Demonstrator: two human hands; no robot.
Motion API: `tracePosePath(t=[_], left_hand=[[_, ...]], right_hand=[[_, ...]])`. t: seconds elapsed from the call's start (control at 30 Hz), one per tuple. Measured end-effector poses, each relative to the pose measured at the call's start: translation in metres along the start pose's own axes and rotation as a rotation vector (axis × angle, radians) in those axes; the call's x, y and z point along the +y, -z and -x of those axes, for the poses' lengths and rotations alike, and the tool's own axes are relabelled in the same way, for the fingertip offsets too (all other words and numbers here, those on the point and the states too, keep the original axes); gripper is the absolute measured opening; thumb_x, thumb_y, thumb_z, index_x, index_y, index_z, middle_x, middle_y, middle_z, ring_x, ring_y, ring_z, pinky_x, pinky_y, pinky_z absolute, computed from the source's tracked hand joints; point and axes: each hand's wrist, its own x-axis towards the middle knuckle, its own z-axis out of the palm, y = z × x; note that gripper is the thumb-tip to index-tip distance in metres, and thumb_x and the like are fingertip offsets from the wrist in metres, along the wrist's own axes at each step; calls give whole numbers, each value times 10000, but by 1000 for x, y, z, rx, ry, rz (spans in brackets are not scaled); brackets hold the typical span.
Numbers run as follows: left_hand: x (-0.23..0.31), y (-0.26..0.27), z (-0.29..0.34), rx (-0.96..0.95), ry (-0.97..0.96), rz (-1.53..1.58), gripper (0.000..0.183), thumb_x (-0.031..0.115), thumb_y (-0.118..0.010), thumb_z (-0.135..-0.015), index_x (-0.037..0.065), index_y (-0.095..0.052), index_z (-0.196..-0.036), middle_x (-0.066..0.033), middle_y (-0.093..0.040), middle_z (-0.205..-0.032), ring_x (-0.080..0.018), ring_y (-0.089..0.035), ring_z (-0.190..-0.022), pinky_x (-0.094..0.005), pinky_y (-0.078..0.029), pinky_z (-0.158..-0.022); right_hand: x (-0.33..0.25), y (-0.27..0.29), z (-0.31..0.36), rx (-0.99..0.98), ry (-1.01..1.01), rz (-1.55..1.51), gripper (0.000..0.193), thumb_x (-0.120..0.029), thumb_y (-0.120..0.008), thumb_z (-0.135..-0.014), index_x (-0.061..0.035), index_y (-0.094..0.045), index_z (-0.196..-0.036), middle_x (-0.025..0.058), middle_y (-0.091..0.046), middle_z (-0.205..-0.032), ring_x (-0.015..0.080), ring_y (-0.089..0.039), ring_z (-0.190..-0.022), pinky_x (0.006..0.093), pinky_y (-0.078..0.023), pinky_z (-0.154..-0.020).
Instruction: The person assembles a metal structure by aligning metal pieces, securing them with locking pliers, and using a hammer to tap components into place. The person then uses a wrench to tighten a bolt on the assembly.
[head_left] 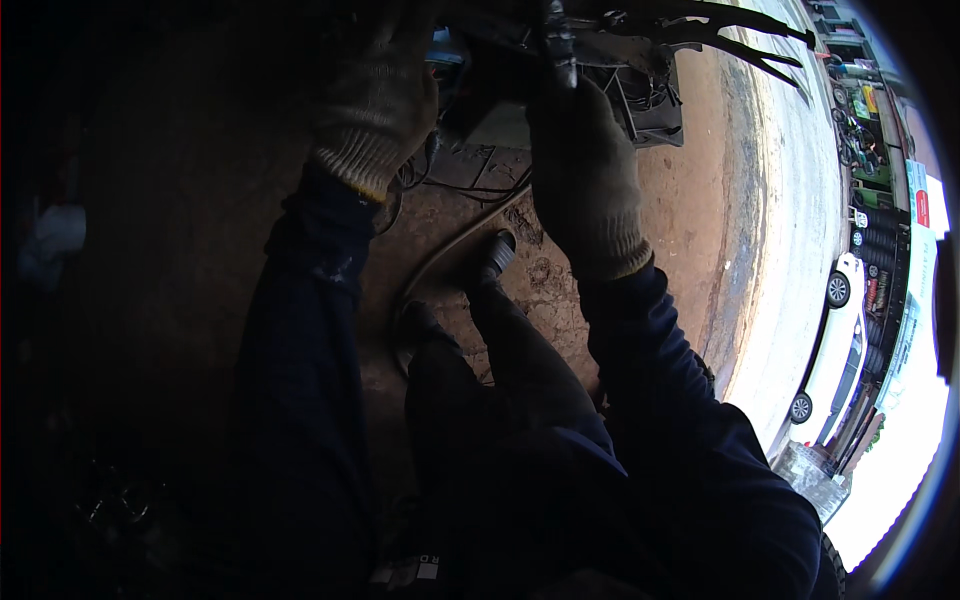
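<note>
My right hand (585, 180), in a grey knit work glove, reaches up to the top of the view and is closed round the lower end of a shiny metal shaft (560, 42). What that shaft belongs to is hidden in the dark. In a matching glove, my left hand (375, 105) is raised beside a dark metal assembly; shadow swallows its fingers. Between the hands, a small blue part (447, 48) shows among dark pieces and cables. To the right of the shaft, a black forked metal piece (740, 28) sticks out with two long prongs.
Beneath the assembly is a dark box-like tray (655, 122) with cables. A hose (440, 250) curves over the brown, stained floor (540, 275) near my feet. Right, beyond a bright paved strip, stand a white car (835, 345), stacked tyres and shopfronts. The left side is very dark.
</note>
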Motion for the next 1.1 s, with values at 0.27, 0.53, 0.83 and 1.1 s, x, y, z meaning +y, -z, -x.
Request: tracePosePath(t=[0.27, 0.53, 0.83, 1.1], left_hand=[[-64, -22, -25, -283, 420, 2274, 624, 261, -566, -979, 231, -338, -1559, -91, -460, -1531, -318, -653, -1159, -434, -611, -894], [-77, -23, -19, -648, 231, 2326, 646, 183, -610, -932, 223, -380, -1534, -81, -435, -1550, -302, -650, -1154, -407, -601, -910], [-114, -7, -71, -575, 42, 2175, 620, 127, -644, -877, 177, -462, -1468, -50, -487, -1454, -314, -633, -1177, -404, -604, -893], [-141, -8, -98, -947, -339, 2037, 700, 168, -612, -906, 193, -322, -1543, -121, -322, -1614, -369, -683, -1099, -453, -621, -820]], right_hand=[[-16, 4, -1, 109, -251, -262, 295, -14, -605, -912, -37, -602, -1207, 200, -591, -1126, 335, -669, -936, 419, -555, -715], [0, -11, 47, -44, -319, -116, 316, -125, -629, -930, -54, -581, -1234, 179, -662, -1033, 368, -693, -894, 433, -566, -735], [51, 53, 205, -459, -658, -285, 369, -226, -615, -950, -61, -555, -1274, 209, -699, -905, 399, -700, -818, 481, -534, -691], [126, 93, 127, 8, -950, -511, 393, -222, -591, -972, -38, -539, -1315, 231, -698, -989, 389, -703, -874, 457, -535, -722]])
